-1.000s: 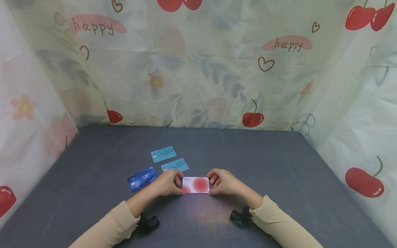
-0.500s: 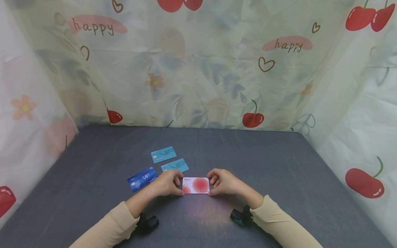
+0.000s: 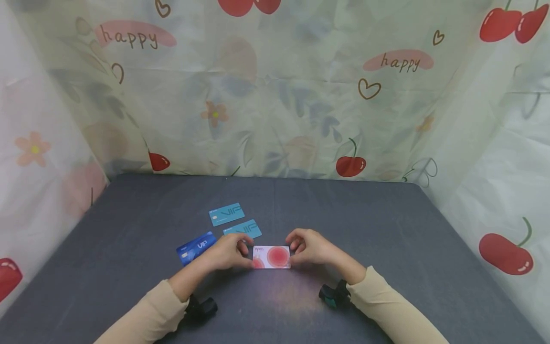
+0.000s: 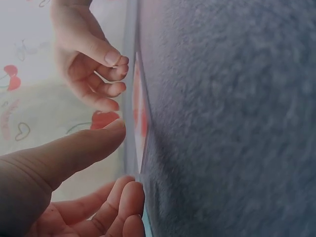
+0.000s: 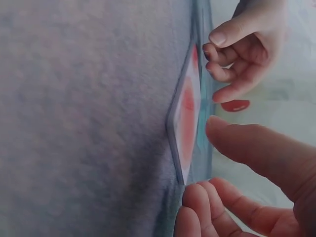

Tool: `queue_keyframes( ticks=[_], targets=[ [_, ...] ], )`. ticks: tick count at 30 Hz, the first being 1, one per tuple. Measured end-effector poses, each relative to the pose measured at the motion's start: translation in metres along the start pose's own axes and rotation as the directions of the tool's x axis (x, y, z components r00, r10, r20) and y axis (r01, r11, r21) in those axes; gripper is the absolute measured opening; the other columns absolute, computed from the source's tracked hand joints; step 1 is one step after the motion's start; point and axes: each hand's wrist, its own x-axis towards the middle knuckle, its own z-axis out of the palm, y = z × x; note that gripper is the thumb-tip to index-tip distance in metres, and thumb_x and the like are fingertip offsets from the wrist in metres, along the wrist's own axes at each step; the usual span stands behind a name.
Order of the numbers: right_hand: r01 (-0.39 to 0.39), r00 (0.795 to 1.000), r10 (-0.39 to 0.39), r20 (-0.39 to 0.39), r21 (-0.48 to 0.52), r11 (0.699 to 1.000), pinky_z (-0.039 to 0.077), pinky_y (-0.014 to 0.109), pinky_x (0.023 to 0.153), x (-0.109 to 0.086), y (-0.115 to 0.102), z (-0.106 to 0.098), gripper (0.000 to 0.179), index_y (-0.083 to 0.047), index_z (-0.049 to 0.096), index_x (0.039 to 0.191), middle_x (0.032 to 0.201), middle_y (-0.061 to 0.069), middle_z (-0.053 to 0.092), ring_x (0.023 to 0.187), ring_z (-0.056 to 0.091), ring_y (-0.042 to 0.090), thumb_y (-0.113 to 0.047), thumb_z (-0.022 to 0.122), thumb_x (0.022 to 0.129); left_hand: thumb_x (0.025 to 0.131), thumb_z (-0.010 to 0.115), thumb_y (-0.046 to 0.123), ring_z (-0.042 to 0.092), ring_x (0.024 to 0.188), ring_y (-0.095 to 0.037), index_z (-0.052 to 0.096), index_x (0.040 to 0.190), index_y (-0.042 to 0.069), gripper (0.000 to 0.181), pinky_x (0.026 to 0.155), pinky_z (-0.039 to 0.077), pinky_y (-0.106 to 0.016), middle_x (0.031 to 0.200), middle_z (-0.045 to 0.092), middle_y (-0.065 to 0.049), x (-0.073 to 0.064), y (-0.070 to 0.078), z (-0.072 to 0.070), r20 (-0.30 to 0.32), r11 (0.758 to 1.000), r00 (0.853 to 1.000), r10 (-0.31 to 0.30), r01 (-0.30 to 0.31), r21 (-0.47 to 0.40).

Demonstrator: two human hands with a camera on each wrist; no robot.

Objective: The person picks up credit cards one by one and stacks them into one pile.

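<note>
A white and pink card [image 3: 271,257] with red circles lies flat on the dark table [image 3: 365,229]; in the right wrist view its edge looks thick, like a small stack. At its left end hovers my left hand [image 3: 232,249], loosely curved, thumb and fingertips just off the edge. My right hand [image 3: 310,247] mirrors it at the right end, holding nothing. In the left wrist view a gap shows between the thumb [image 4: 94,143] and the card [image 4: 140,116]. The right wrist view likewise has the right thumb [image 5: 237,140] raised away from the card [image 5: 186,123].
Left of the pink card are a dark blue VIP card [image 3: 196,247], partly behind my left hand, and two light blue VIP cards, one farther back [image 3: 226,214] and one nearer [image 3: 249,229]. A cherry-print curtain [image 3: 275,95] encloses the table's back and sides.
Both hands, which touched the ends of the pink card, have lifted slightly and let go of it. The card stays in place, and the other cards have not moved.
</note>
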Motion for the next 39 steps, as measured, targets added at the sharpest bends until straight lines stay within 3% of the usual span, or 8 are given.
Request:
queue_keyframes(
  ticks=[8,17,25,39],
  targets=[
    [0.061,0.998,-0.061,-0.007,-0.004,0.998,0.05,0.023,0.067,0.013,-0.006,-0.007,0.041,0.0,0.059,0.112,0.093,0.011,0.062,0.077,0.058,0.013,-0.017,0.074,0.077,0.071,0.079,0.014,0.057,0.068,-0.012,0.057,0.117,-0.003,0.054,0.06,0.045,-0.025,0.086,0.062,-0.009,-0.002,-0.004,-0.012,-0.047,0.999,0.998,0.038,-0.038,0.002],
    [0.106,0.994,-0.106,0.014,-0.002,0.994,0.05,0.023,0.068,0.038,-0.012,-0.014,0.04,0.001,0.058,0.113,0.093,0.012,0.061,0.077,0.059,0.013,-0.014,0.073,0.079,0.075,0.076,0.017,0.059,0.071,-0.012,0.056,0.121,-0.002,0.053,0.063,0.046,-0.026,0.092,0.063,-0.013,-0.005,-0.01,-0.028,-0.081,1.0,0.996,-0.027,0.027,-0.002],
    [0.08,0.996,-0.081,0.034,0.008,0.997,0.049,0.022,0.069,0.059,-0.015,-0.015,0.04,0.001,0.059,0.114,0.092,0.009,0.061,0.078,0.059,0.012,-0.012,0.073,0.079,0.075,0.076,0.016,0.056,0.074,-0.015,0.055,0.12,-0.004,0.053,0.062,0.044,-0.026,0.092,0.064,-0.014,-0.007,-0.019,-0.039,-0.144,0.998,0.988,-0.062,0.066,0.025],
    [0.088,0.99,-0.084,0.113,-0.032,0.996,0.049,0.02,0.07,0.09,-0.022,-0.011,0.04,0.0,0.059,0.115,0.092,0.011,0.062,0.074,0.058,0.01,-0.007,0.073,0.077,0.074,0.077,0.018,0.051,0.073,-0.016,0.055,0.12,-0.003,0.055,0.064,0.04,-0.026,0.088,0.061,-0.01,-0.003,-0.029,-0.041,-0.145,0.987,0.981,-0.127,0.139,0.077]
  ],
)
